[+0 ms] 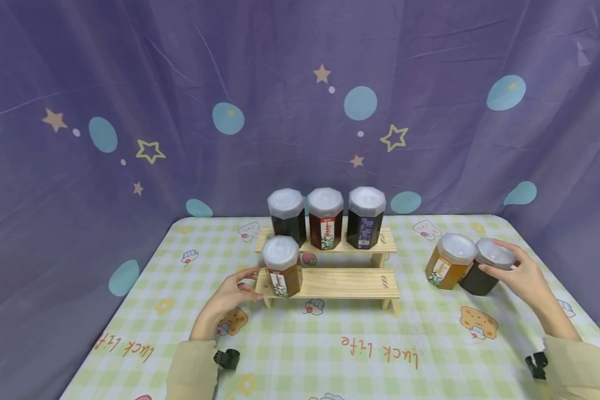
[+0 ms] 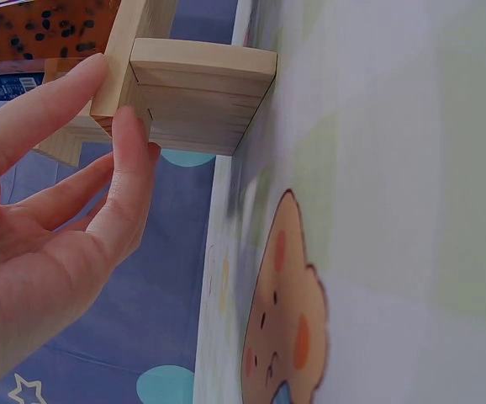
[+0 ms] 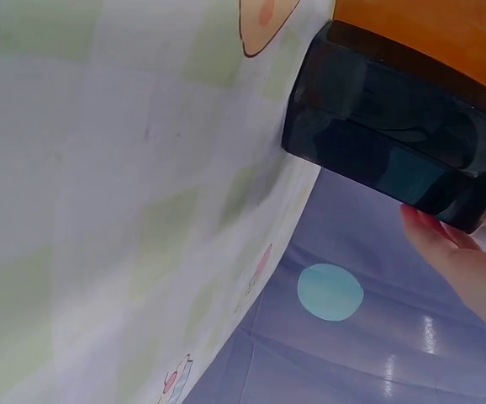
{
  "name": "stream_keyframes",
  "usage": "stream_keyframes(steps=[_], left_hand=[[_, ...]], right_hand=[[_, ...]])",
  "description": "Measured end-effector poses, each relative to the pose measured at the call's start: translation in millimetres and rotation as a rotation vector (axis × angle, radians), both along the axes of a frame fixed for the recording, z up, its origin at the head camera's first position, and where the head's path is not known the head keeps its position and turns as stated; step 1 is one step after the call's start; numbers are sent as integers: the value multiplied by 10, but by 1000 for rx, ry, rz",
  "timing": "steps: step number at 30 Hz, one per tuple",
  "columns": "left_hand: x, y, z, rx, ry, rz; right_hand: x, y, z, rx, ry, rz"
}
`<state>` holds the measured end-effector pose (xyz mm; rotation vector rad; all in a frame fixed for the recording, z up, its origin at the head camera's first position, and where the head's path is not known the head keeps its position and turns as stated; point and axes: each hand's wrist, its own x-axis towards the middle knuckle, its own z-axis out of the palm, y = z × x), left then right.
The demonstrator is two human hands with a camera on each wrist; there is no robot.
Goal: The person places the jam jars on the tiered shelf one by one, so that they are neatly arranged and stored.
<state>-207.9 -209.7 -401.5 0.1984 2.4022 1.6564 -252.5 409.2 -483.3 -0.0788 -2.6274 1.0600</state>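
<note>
At the left end of the lower tier of a two-tier wooden rack, my left hand holds the board's edge between thumb and fingers. An amber-brown jar with a white lid stands on that tier, close to this hand. On the right, my right hand grips a dark jar around its whitish lid. This dark jar looks slightly tilted and sits right beside an orange-yellow jar. Part of the right hand is cut off in the right wrist view.
On the upper tier stand a black jar, a dark red jar and a dark jar with a purple label. A checked cloth covers the table. Behind it hangs a purple curtain.
</note>
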Motion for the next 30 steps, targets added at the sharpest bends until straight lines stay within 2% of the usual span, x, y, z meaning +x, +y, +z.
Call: stream_keyframes(steps=[3, 8, 11, 12, 15, 18, 21, 24, 28, 30], left_hand=[[-50, -38, -86, 12, -3, 1], [-133, -102, -244, 17, -7, 13], [-142, -110, -272, 12, -1, 21], [-141, -110, -275, 13, 0, 22], [-138, -108, -274, 16, -1, 19], [-144, -112, -278, 18, -8, 21], [-153, -115, -273, 23, -16, 19], [-115, -79, -182, 21, -22, 11], [-38, -18, -39, 16, -21, 5], [-14, -7, -8, 17, -18, 5]], right_hand=[[11, -16, 34, 3, 0, -3], [196, -273, 358, -19, -6, -20], [270, -381, 462, -8, 5, -43], [280, -402, 472, -11, -2, -70], [307, -433, 495, -3, 12, -75], [301, -425, 462, -19, 5, -107], [306, -394, 423, -47, 6, -96], [299, -341, 349, -54, 10, -97], [123, -70, 0, -16, 65, -132], [79, 3, -77, 4, 93, -135]])
